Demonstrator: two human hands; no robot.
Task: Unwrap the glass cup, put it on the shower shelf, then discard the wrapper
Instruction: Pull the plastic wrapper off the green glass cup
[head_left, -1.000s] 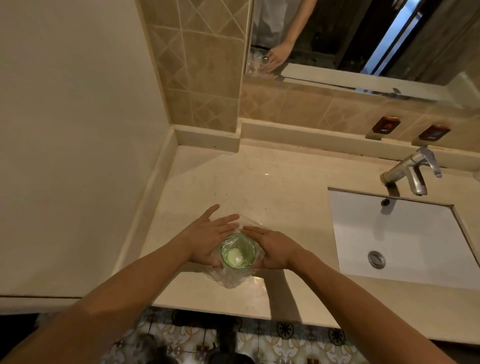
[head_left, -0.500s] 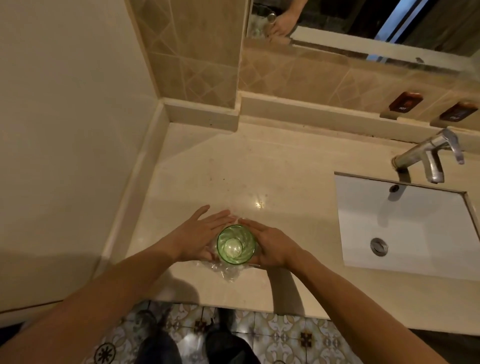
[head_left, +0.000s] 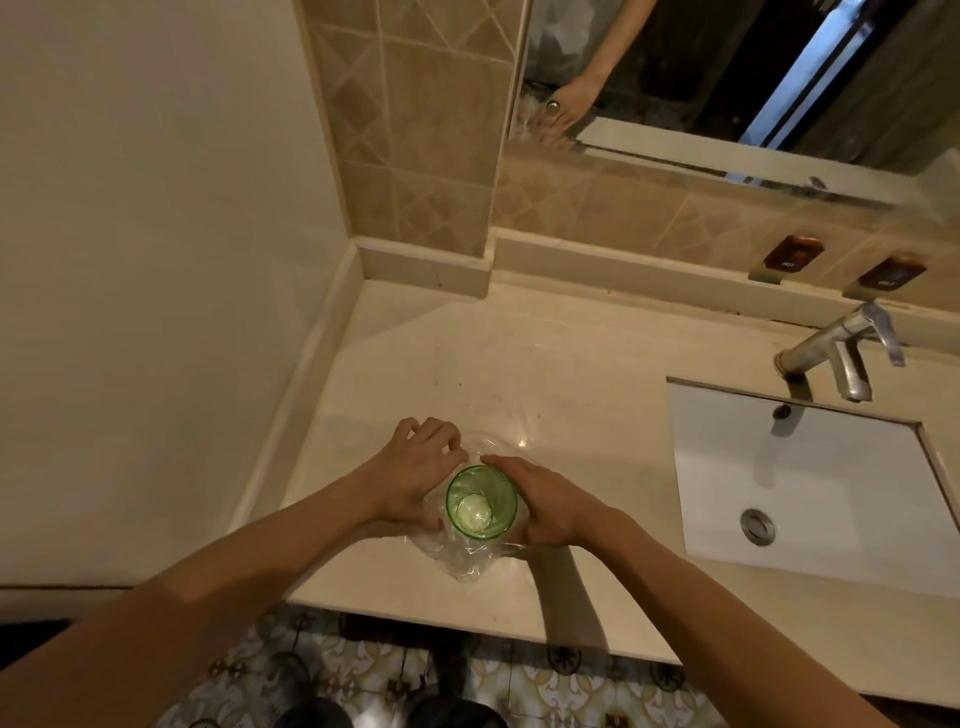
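A green glass cup (head_left: 481, 501) stands upright on the beige counter (head_left: 571, 395) near its front edge, its mouth uncovered. Clear plastic wrapper (head_left: 462, 558) lies crumpled around the cup's base and spreads behind it. My left hand (head_left: 415, 473) rests on the wrapper at the cup's left side, fingers curled and pinching the plastic. My right hand (head_left: 545, 504) cups the right side of the cup and holds it. The shower shelf is not in sight.
A white sink basin (head_left: 810, 488) with a chrome tap (head_left: 836, 348) sits to the right. A plain wall (head_left: 156, 260) closes the left, tiled wall and mirror (head_left: 727, 78) the back. Patterned floor tiles (head_left: 363, 680) show below the counter edge.
The wrapper that covered the cup's mouth has been pulled down to its base. My left fingers have curled from flat to pinching the plastic. The camera view has shifted slightly.
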